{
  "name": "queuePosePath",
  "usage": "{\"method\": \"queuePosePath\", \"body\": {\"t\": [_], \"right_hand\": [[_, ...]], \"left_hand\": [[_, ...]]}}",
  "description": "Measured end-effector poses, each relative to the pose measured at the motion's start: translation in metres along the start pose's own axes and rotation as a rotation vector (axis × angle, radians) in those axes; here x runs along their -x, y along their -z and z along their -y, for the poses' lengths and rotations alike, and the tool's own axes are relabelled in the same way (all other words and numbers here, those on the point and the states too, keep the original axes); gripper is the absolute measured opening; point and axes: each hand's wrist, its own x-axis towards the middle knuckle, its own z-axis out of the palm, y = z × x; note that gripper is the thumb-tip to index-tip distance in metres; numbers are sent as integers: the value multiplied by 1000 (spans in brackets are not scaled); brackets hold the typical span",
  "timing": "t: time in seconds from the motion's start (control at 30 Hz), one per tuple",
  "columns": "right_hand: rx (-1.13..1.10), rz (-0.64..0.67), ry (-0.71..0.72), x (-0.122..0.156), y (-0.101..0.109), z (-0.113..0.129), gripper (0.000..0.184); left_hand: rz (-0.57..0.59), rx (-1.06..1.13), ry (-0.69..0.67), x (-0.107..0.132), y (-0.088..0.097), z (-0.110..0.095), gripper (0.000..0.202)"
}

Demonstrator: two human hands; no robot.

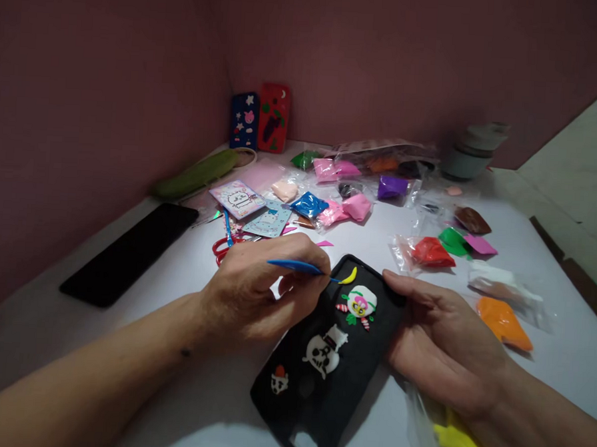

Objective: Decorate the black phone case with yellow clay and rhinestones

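A black phone case [356, 360] is tilted in my right hand [437, 337], which grips its right edge with the thumb on top. Small clay figures decorate the case: a white round face with a pink nose [362, 303], a white skull-like figure in a hat [323, 355] and a little face with a red top [279, 381]. My left hand [270, 289] pinches a slim blue modelling tool [296, 266]. The tool's thin tip touches a yellow clay crescent [348, 276] near the case's top edge.
A black phone [131, 251] lies at left, near red-handled scissors [221, 249] and illustrated cards [237, 200]. Packets of coloured clay, including red [432, 252], orange [504, 324] and blue [309, 204], cover the table's back and right. Two decorated cases [274, 119] lean against the wall.
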Motion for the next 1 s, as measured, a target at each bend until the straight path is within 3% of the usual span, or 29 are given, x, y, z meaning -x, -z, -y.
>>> {"method": "queuePosePath", "body": {"t": [0.6,1.0], "right_hand": [[-47,8,-32,2,-4,0,19],[-24,-11,-24,2,-4,1,18]], "left_hand": [[84,-102,40,-3,3,-4,14],[61,-117,35,-4,4,-9,15]]}}
